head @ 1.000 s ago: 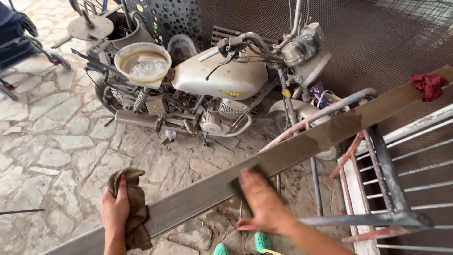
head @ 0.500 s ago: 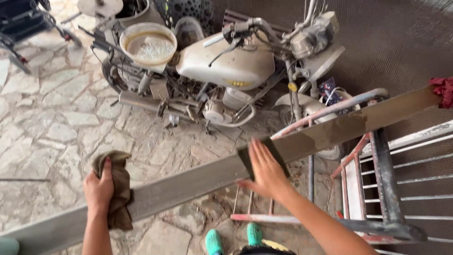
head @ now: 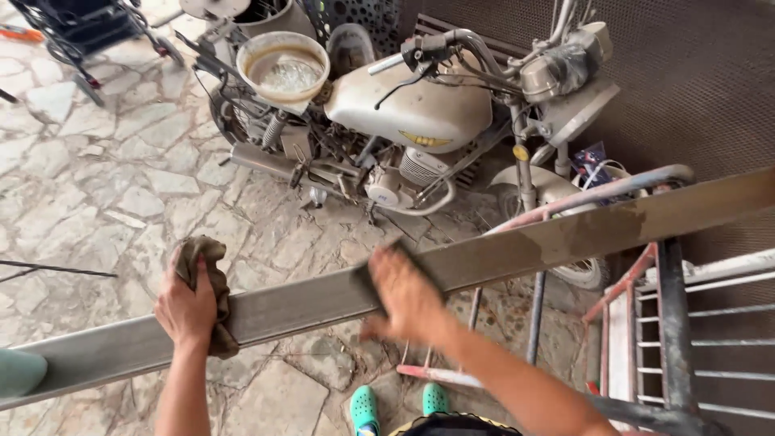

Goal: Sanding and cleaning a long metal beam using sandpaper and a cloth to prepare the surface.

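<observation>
**Two hands on a long metal bar**

A long grey metal bar (head: 500, 250) ran slantwise across the view, from the lower left up to the right edge, resting at the right over a metal rack (head: 674, 323) of painted tubes. The left hand (head: 187, 305) gripped the bar near its lower end — fingers curled over the top edge and pressed together on a crumpled brown rag (head: 211, 278), which was trapped between palm and metal. The right hand (head: 408, 295) lay on the bar further up, near its middle, fingers spread flat against the face; a dark patch showed just beside the fingertips, but the hand was blurred, so whether it pinched a pad or cloth there could not be told.

Below the bar stood a pair of green clogs (head: 400, 404) on the stone paving (head: 97, 186). Behind the bar — well apart from both hands — a dusty cream motorcycle (head: 412, 113) was parked, with a round basin (head: 282, 64) holding cloudy liquid set on its seat. A dark wheeled frame (head: 77, 28) stood in the upper left corner.
</observation>
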